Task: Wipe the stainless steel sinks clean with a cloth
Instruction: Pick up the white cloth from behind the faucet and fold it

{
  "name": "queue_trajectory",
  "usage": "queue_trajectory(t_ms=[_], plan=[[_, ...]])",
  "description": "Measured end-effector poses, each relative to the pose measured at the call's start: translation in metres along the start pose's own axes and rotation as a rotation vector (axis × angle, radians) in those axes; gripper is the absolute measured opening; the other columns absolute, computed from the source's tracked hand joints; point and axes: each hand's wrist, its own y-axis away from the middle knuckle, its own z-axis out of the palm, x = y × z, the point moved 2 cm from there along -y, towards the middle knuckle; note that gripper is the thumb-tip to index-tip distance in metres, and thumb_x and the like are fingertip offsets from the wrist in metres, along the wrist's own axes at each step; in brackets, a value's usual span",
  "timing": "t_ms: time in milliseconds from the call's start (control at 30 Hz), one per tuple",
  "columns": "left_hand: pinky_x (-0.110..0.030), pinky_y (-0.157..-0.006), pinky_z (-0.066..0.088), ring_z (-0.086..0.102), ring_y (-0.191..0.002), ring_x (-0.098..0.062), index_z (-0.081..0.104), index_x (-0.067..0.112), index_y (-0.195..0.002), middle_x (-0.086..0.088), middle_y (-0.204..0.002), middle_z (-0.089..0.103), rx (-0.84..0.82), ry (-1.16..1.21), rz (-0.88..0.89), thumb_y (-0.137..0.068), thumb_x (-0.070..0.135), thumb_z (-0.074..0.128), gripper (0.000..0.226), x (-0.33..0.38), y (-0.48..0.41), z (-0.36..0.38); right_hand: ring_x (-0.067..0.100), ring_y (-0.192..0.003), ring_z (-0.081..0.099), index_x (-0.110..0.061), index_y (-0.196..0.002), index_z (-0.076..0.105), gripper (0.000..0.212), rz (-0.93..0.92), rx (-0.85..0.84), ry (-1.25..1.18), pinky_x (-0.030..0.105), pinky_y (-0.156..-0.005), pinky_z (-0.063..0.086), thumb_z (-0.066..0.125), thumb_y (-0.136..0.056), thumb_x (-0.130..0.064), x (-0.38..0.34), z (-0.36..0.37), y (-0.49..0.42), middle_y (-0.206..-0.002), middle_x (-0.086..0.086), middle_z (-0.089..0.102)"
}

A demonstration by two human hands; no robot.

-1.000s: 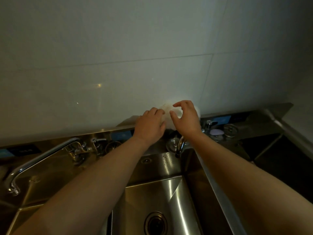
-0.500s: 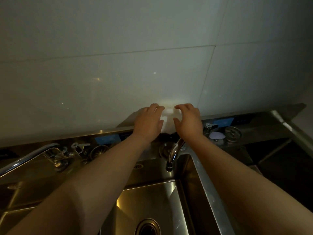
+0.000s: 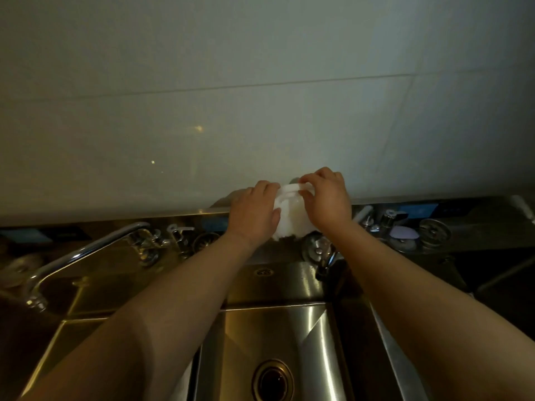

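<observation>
Cloth (image 3: pixel 291 219) hangs bunched, long axis vertical. Left hand (image 3: pixel 254 215) and right hand (image 3: pixel 328 204) both pinch its top edge, above the sink's (image 3: pixel 278 287) back edge.

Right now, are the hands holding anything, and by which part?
A white cloth, held by both hands: the left hand grips its left side, the right hand pinches its top edge.

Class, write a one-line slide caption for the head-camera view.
Left hand and right hand grip a white cloth near the tiled wall, behind the steel sink.
</observation>
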Motion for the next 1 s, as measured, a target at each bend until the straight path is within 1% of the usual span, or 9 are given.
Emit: queue_trajectory(t_ms=[133, 233, 300, 367, 467, 567, 733, 867, 1000], plan=[[-0.035, -0.082, 0.043, 0.052, -0.103, -0.023, 0.044, 0.017, -0.129, -0.005, -0.126, 0.050, 0.036, -0.025, -0.078, -0.090, 0.035, 0.051, 0.043, -0.031, 0.041, -0.025, 0.027, -0.109, 0.044, -0.016, -0.114, 0.060, 0.024, -0.019, -0.049, 0.003, 0.039, -0.085, 0.044, 0.051, -0.091, -0.017, -0.042, 0.015, 0.014, -0.117, 0.009, 0.051], [-0.037, -0.083, 0.043, 0.051, -0.107, -0.025, 0.044, 0.016, -0.130, -0.007, -0.127, 0.050, 0.031, -0.043, -0.150, -0.091, 0.036, 0.049, 0.044, -0.059, 0.083, -0.041, 0.027, -0.108, 0.044, -0.016, -0.111, 0.058, 0.021, -0.040, -0.080, -0.021, 0.042, -0.084, 0.046, 0.053, -0.090, -0.017, -0.077, 0.028, 0.034, -0.115, 0.010, 0.051], [-0.038, -0.086, 0.042, 0.051, -0.109, -0.025, 0.043, 0.017, -0.131, -0.007, -0.128, 0.049, 0.028, -0.043, -0.196, -0.092, 0.037, 0.047, 0.044, -0.079, 0.116, -0.049, 0.028, -0.107, 0.045, -0.015, -0.110, 0.058, 0.021, -0.055, -0.110, -0.038, 0.042, -0.082, 0.046, 0.055, -0.089, -0.017, -0.098, 0.039, 0.053, -0.114, 0.010, 0.051], [-0.040, -0.088, 0.042, 0.050, -0.113, -0.025, 0.043, 0.019, -0.132, -0.006, -0.130, 0.048, 0.015, -0.045, -0.243, -0.092, 0.037, 0.046, 0.044, -0.097, 0.149, -0.056, 0.030, -0.109, 0.045, -0.014, -0.110, 0.058, 0.022, -0.063, -0.160, -0.069, 0.040, -0.084, 0.044, 0.055, -0.088, -0.016, -0.117, 0.051, 0.076, -0.116, 0.012, 0.052], [-0.040, -0.090, 0.043, 0.050, -0.114, -0.025, 0.043, 0.020, -0.132, -0.005, -0.130, 0.049, -0.006, -0.055, -0.304, -0.091, 0.037, 0.047, 0.044, -0.122, 0.197, -0.067, 0.028, -0.107, 0.045, -0.016, -0.110, 0.056, 0.022, -0.080, -0.240, -0.082, 0.040, -0.083, 0.041, 0.055, -0.088, -0.018, -0.150, 0.069, 0.114, -0.116, 0.009, 0.053], [-0.038, -0.090, 0.042, 0.050, -0.113, -0.023, 0.043, 0.020, -0.133, -0.004, -0.130, 0.050, -0.013, -0.045, -0.327, -0.091, 0.038, 0.047, 0.045, -0.140, 0.245, -0.077, 0.025, -0.109, 0.046, -0.018, -0.111, 0.055, 0.023, -0.099, -0.284, -0.110, 0.040, -0.086, 0.043, 0.054, -0.088, -0.018, -0.184, 0.083, 0.153, -0.117, 0.007, 0.052], [-0.036, -0.084, 0.041, 0.051, -0.108, -0.024, 0.043, 0.021, -0.130, -0.003, -0.127, 0.050, -0.061, -0.053, -0.331, -0.091, 0.039, 0.045, 0.042, -0.165, 0.327, -0.096, 0.027, -0.113, 0.045, -0.017, -0.110, 0.055, 0.020, -0.088, -0.337, -0.132, 0.049, -0.091, 0.043, 0.052, -0.090, -0.018, -0.244, 0.103, 0.210, -0.118, 0.008, 0.051], [-0.037, -0.086, 0.044, 0.051, -0.110, -0.024, 0.041, 0.021, -0.132, -0.003, -0.131, 0.047, -0.089, -0.092, -0.357, -0.092, 0.039, 0.044, 0.044, -0.200, 0.385, -0.115, 0.027, -0.114, 0.044, -0.016, -0.109, 0.054, 0.019, -0.100, -0.379, -0.125, 0.050, -0.093, 0.042, 0.051, -0.090, -0.018, -0.292, 0.121, 0.249, -0.120, 0.009, 0.050], [-0.037, -0.086, 0.041, 0.052, -0.110, -0.023, 0.042, 0.023, -0.131, -0.002, -0.128, 0.049, -0.099, -0.122, -0.385, -0.091, 0.041, 0.043, 0.044, -0.235, 0.428, -0.133, 0.026, -0.114, 0.044, -0.016, -0.110, 0.055, 0.019, -0.077, -0.391, -0.115, 0.048, -0.093, 0.043, 0.049, -0.092, -0.017, -0.332, 0.141, 0.281, -0.119, 0.007, 0.051]])
